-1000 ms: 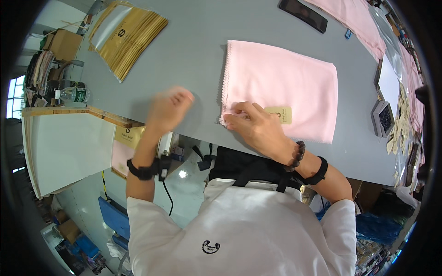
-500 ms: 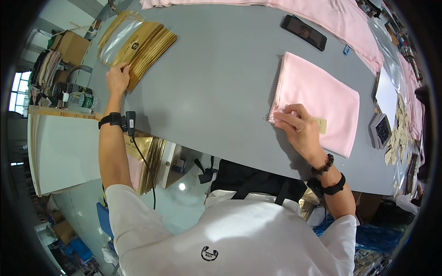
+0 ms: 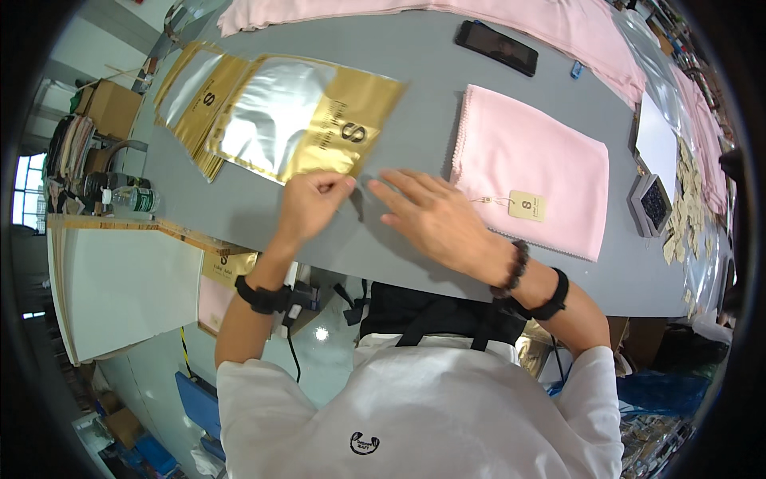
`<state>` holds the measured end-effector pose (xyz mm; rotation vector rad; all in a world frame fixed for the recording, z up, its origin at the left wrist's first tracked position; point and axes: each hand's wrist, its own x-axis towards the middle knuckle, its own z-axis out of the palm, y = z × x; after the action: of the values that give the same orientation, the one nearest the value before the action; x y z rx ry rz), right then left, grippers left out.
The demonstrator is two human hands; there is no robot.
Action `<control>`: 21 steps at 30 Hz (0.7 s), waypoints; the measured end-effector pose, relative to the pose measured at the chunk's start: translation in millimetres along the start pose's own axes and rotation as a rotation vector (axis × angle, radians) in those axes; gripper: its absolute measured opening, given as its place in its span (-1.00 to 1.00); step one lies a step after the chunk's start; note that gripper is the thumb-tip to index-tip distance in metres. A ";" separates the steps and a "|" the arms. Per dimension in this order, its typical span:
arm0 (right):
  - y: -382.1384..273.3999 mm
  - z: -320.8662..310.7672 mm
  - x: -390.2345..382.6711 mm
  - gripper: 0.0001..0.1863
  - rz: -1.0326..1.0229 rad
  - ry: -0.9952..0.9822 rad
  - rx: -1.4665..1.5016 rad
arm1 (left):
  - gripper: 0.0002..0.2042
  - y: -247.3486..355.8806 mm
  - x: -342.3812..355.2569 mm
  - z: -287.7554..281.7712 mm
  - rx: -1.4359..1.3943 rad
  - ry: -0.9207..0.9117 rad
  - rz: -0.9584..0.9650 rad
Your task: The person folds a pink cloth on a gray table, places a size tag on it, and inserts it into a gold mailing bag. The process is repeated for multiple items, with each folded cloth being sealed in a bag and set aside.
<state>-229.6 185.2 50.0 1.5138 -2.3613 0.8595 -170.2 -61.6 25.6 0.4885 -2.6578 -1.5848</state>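
Note:
My left hand (image 3: 313, 203) pinches the near edge of a gold packaging bag (image 3: 275, 120) with a silvery, see-through panel. The bag lies at a slant, partly over the fanned stack of matching bags (image 3: 190, 100) at the far left. My right hand (image 3: 443, 219) is open, palm down with fingers stretched toward the bag's near corner, holding nothing. Just beyond it on the right lies a folded pink cloth (image 3: 538, 152) with an overlocked edge. A small gold hang tag (image 3: 527, 206) on a string rests on top of the cloth.
A black phone (image 3: 496, 48) lies at the back of the grey table (image 3: 399, 263). More pink cloth (image 3: 542, 20) runs along the far edge. At the right are a small grey box (image 3: 650, 206) and many loose tags (image 3: 683, 207). A plastic bottle (image 3: 132, 199) stands left.
My left hand has drawn one bag off the stack, rightward and nearer. My right hand has let go of the cloth's edge and moved left, opening; the hang tag now lies fully in sight.

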 end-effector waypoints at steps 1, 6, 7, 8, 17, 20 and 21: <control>0.9 8.8 5.5 -0.58 -0.036 0.019 -0.022 | -0.80 4.1 -6.0 9.7 0.019 -0.003 0.022; 9.8 27.2 9.3 -0.56 -0.029 -0.102 -0.169 | -0.81 9.2 -23.2 33.5 -0.076 0.097 0.072; 13.0 26.4 8.2 -0.57 0.000 -0.183 -0.161 | -0.82 8.7 -26.2 36.7 -0.095 0.126 0.039; 16.3 24.3 7.3 -0.58 0.035 -0.273 -0.152 | -0.82 8.5 -30.0 38.6 -0.040 0.149 0.084; 134.4 -60.4 20.0 -0.63 0.293 -0.024 0.147 | -0.70 26.5 -36.7 39.7 0.343 0.149 0.332; 171.2 -76.9 17.4 -0.58 0.444 0.001 -0.125 | -0.67 35.3 -20.7 41.8 0.432 0.138 0.409; 179.5 -78.9 16.0 -0.57 0.491 0.006 -0.251 | -0.70 38.5 -13.0 45.2 0.465 0.139 0.392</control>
<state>-405.6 272.7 56.6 0.8481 -2.7577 0.6160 -175.3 -2.4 38.6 0.0602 -2.7782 -0.8039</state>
